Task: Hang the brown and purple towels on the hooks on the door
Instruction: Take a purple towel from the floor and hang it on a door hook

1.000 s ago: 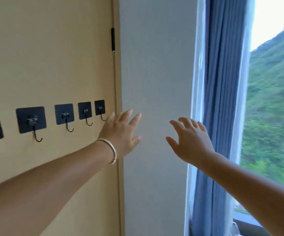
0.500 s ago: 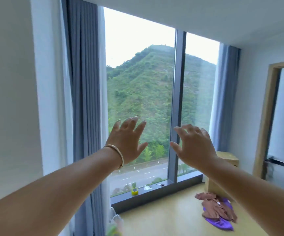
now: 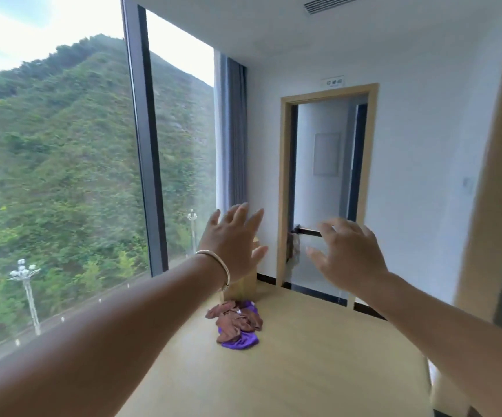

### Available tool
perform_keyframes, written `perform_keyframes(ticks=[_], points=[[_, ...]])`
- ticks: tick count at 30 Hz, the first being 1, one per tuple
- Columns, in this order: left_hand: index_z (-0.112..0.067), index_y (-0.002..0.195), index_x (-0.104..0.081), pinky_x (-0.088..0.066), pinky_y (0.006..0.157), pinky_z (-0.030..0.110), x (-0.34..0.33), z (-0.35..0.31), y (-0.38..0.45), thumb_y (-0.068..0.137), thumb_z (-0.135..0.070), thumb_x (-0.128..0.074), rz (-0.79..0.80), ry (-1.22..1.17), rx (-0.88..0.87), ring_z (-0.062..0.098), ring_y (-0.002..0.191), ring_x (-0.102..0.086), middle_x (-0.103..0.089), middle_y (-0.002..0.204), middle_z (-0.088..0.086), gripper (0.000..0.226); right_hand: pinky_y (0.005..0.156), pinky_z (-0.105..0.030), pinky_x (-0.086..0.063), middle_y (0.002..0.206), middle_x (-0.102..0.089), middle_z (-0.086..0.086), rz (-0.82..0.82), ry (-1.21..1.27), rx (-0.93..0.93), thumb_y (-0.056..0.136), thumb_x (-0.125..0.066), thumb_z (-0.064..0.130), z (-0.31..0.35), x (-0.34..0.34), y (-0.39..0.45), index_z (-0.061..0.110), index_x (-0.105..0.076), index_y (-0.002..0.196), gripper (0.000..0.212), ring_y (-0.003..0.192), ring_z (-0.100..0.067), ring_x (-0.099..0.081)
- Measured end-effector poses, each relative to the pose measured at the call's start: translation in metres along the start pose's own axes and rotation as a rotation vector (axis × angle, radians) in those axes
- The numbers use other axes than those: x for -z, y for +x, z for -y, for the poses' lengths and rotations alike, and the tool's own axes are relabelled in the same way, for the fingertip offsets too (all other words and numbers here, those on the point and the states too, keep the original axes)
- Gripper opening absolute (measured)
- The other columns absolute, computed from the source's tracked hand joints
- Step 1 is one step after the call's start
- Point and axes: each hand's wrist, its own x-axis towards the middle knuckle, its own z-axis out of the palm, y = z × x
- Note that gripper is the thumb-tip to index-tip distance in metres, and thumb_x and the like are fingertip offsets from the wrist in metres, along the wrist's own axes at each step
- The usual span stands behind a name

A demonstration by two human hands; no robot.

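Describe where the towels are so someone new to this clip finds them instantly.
Start at the big window on the left and follow it to the room's far corner. There, on the pale floor before a wooden box, lies a crumpled heap: brown towels over a purple towel, the floor's only cloth.

A tall window (image 3: 63, 176) showed a green hillside; white walls (image 3: 424, 130), a pale wooden floor (image 3: 319, 356), and an open doorway (image 3: 325, 191).

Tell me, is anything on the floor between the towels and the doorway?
No. In the head view, bare wooden floor runs from the heap of brown towels and purple towels to the doorway. The wooden box stands behind the heap.
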Motion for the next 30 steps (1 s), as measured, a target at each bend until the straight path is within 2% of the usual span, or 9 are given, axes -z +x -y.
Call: perform_keyframes(ticks=[8,13,22,30], points=[[-0.024,0.151,-0.01,-0.018,0.117,0.05,-0.072,-0.075,0.092,0.092,-0.06,-0.035,-0.033,-0.13,-0.165,0.025,0.145,-0.018,-0.019,0.157,0.006,0.073,0.115,-0.047,-0.021,0.147,-0.038,-0.002,0.074,-0.094,-0.2,0.094,-0.039,0.054,-0.102,-0.032,0.013,0.026,-0.035,0.143,0.056,0.137,-0.022,-0.031],[-0.025,0.15,-0.012,-0.02,0.116,0.049,-0.123,-0.104,0.165,0.092,-0.062,-0.034,-0.072,-0.174,-0.229,0.025,0.144,-0.021,-0.021,0.157,0.004,0.072,0.115,-0.047,-0.021,0.15,-0.034,-0.003,0.081,-0.181,-0.297,0.095,-0.036,0.054,-0.154,-0.06,0.043,0.028,-0.033,0.145,0.057,0.139,-0.022,-0.028],[-0.024,0.15,-0.013,-0.02,0.116,0.048,-0.201,-0.103,0.308,0.092,-0.063,-0.032,-0.124,-0.23,-0.321,0.024,0.144,-0.022,-0.021,0.157,0.004,0.072,0.115,-0.046,-0.019,0.151,-0.033,-0.001,0.095,-0.286,-0.433,0.095,-0.035,0.056,-0.218,-0.117,0.144,0.029,-0.031,0.144,0.056,0.139,-0.021,-0.028],[-0.024,0.148,-0.019,-0.026,0.111,0.045,-0.269,-0.121,0.399,0.093,-0.059,-0.035,-0.097,-0.297,-0.334,0.024,0.138,-0.03,-0.032,0.149,0.002,0.067,0.114,-0.045,-0.02,0.151,-0.031,0.0,0.107,-0.321,-0.477,0.095,-0.035,0.055,-0.269,-0.168,0.211,0.028,-0.03,0.145,0.057,0.139,-0.021,-0.028]])
